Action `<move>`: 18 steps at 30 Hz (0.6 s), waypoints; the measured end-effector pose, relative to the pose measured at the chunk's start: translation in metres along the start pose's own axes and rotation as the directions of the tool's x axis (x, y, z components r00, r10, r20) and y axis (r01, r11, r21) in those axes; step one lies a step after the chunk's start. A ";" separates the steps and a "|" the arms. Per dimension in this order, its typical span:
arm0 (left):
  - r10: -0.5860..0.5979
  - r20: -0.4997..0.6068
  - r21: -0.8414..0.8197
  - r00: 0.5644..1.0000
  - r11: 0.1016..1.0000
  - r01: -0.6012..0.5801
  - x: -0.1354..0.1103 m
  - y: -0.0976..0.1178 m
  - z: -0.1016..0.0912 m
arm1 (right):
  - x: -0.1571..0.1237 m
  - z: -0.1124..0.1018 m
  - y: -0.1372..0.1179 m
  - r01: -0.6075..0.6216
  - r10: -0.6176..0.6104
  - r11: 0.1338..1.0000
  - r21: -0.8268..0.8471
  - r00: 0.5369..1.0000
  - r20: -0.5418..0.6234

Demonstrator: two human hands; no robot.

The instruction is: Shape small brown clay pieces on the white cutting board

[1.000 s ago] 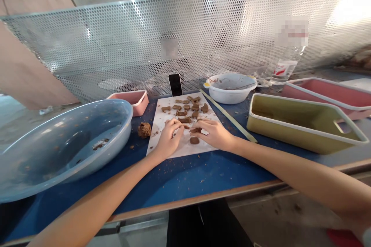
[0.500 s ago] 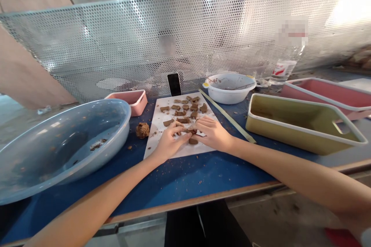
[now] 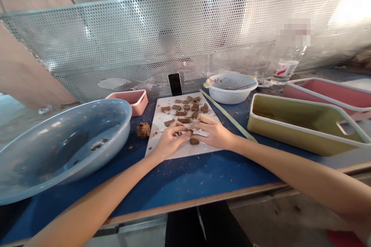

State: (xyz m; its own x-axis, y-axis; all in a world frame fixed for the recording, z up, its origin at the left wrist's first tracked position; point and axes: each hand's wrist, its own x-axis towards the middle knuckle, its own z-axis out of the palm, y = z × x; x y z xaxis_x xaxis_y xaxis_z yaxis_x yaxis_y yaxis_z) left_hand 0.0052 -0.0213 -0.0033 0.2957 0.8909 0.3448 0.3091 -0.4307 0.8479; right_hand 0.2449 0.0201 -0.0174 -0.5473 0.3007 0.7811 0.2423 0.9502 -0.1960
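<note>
Over the white sheet, our left hand and right hand curl inward, fingertips pinching a small brown piece, mostly hidden between them! A loose block lies just nearside of our right thumb; a crumbly lump sits left of the sheet.

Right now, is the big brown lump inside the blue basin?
No, the brown lump lies on the blue tabletop, between the blue basin and the white sheet.
</note>
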 end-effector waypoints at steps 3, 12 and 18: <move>-0.027 0.031 -0.103 0.999 0.994 0.030 0.000 -0.001 0.002 | 0.000 0.001 -0.003 -0.025 0.026 0.999 0.023 0.999 -0.038; -0.172 0.127 -0.557 0.977 0.802 0.214 0.000 -0.005 0.012 | 0.003 0.000 -0.013 0.029 -0.020 0.996 0.079 0.993 -0.115; -0.197 0.134 -0.584 0.971 0.776 0.238 0.001 -0.006 0.011 | 0.004 -0.007 -0.015 0.026 -0.027 0.999 -0.043 1.000 -0.010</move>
State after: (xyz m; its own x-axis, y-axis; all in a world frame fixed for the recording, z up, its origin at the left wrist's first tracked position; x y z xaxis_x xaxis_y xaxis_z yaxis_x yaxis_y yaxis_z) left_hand 0.0136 -0.0193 -0.0129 0.3476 0.9307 0.1141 -0.2172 -0.0384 0.9754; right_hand 0.2450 0.0062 -0.0072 -0.5457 0.2744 0.7918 0.2623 0.9533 -0.1496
